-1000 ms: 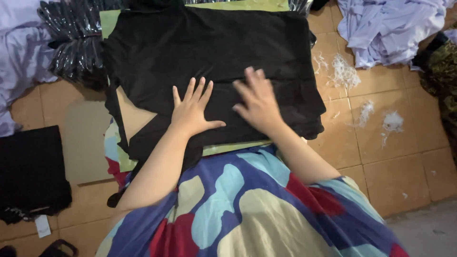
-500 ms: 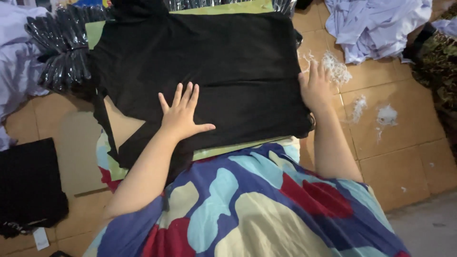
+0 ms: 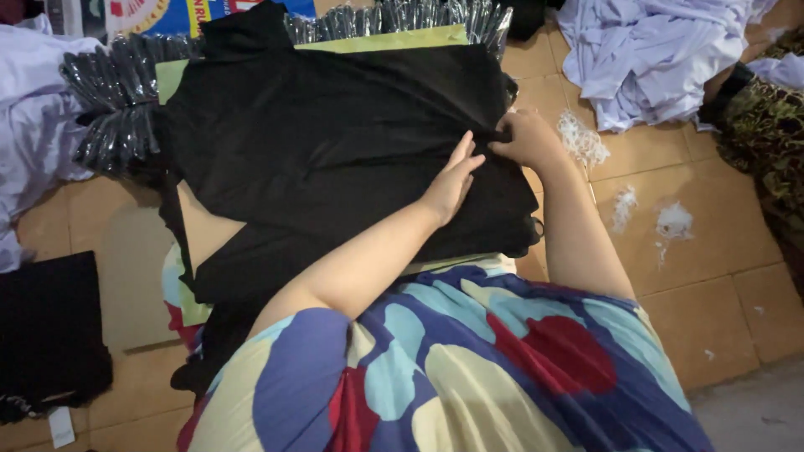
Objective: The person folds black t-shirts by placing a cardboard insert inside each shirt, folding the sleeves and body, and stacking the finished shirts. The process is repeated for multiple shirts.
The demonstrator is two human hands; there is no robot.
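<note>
Since the frame half a second back, my left hand (image 3: 452, 182) has slid from the garment's middle toward its right edge, and my right hand (image 3: 526, 138) has come in off the floor tiles onto the cloth.

Position: the black garment (image 3: 335, 142) lies spread flat over a green board (image 3: 394, 38) on the tiled floor (image 3: 670, 285), directly ahead of my lap.

Hand state: left hand flat, fingers together and extended, pressing the cloth. Right hand curled, fingertips pinching a fold at the right edge.

Handling, as judged: the fabric looks light, soft and limp. It creases easily and holds no shape unaided. Take hold at edges, seams or fold lines; a flat palm keeps it from sliding on the board.

Containers: none clearly in view. Glossy clear bags (image 3: 117, 100) with dark contents fan out at the left and top of the board. A heap of pale lilac cloth (image 3: 653, 50) lies at upper right, with white scraps (image 3: 670, 219) on the tiles.
</note>
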